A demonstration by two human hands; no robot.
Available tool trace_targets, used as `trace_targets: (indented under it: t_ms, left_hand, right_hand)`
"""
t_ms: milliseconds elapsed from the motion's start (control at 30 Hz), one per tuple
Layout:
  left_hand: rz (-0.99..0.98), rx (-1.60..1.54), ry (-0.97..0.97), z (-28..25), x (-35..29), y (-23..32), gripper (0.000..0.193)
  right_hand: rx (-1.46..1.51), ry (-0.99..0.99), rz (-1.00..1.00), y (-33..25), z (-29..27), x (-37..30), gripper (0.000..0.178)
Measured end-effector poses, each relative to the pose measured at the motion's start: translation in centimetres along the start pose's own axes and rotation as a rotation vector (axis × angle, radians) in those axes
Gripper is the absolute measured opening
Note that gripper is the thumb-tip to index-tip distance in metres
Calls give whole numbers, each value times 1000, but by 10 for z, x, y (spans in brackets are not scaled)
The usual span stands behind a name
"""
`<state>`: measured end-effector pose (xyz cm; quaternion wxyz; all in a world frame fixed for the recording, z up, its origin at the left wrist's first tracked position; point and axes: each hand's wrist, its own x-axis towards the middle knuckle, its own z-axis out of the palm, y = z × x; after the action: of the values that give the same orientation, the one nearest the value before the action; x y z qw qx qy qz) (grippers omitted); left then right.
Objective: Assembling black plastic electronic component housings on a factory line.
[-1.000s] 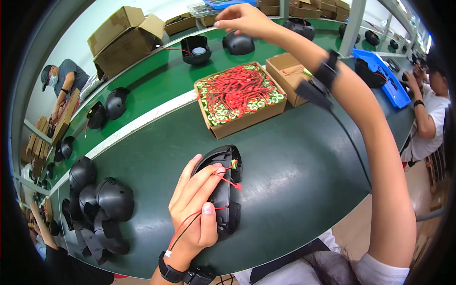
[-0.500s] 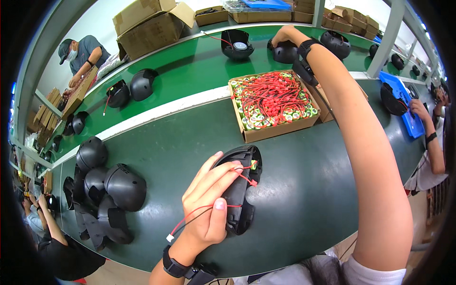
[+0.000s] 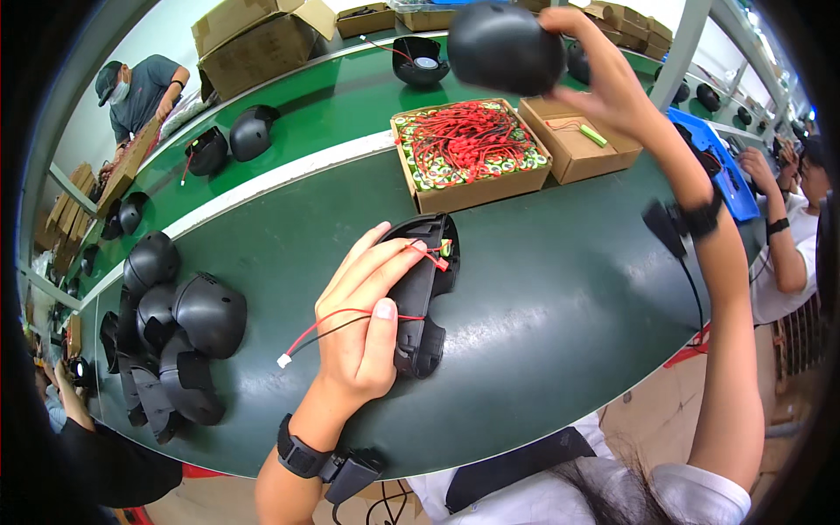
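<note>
- Left hand [image 3: 359, 328] is clamping an open black housing [image 3: 420, 293] near view centre.
- Right hand [image 3: 617, 98] is gripping a black shell [image 3: 506, 51], raised toward one o'clock.
- Wire-filled carton [image 3: 481, 192] is standing closer in, also at one o'clock.

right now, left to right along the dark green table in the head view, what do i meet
Pile of rounded black plastic shells, left hand on a black plastic half-shell, brown cardboard box heaped with red wires, smaller brown cardboard box, blue plastic tray.
</note>
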<state>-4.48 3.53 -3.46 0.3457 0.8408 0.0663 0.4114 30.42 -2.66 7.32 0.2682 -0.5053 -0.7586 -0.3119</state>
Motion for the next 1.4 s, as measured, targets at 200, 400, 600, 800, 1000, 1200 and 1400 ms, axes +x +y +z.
trace_targets:
  t_ms: [200, 400, 600, 800, 1000, 1200, 1400]
  left_hand:
    - [93, 62, 7, -7, -4, 4, 40]
    - [139, 16, -20, -8, -3, 1, 39]
    - [108, 59, -99, -8, -2, 8, 38]
    - [126, 64, -86, -9, -7, 8, 39]
    - [138, 89, -54, -8, -11, 12, 40]
    - [129, 116, -76, -8, -12, 10, 41]
    - [120, 87, -77, -9, -15, 11, 49]
  right_hand:
    - [200, -175, -187, -101, -29, -76, 46]
    - [414, -340, -8, -151, -41, -57, 50]
    - [1277, -352, 483, -149, 17, -76, 114]
    - [1145, -346, 391, -170, 38, -71, 136]
    - [1320, -354, 486, -179, 38, -68, 135]
    - [1278, -267, 440, -186, 44, -70, 129]
    - [1230, -290, 439, -194, 41, -68, 134]
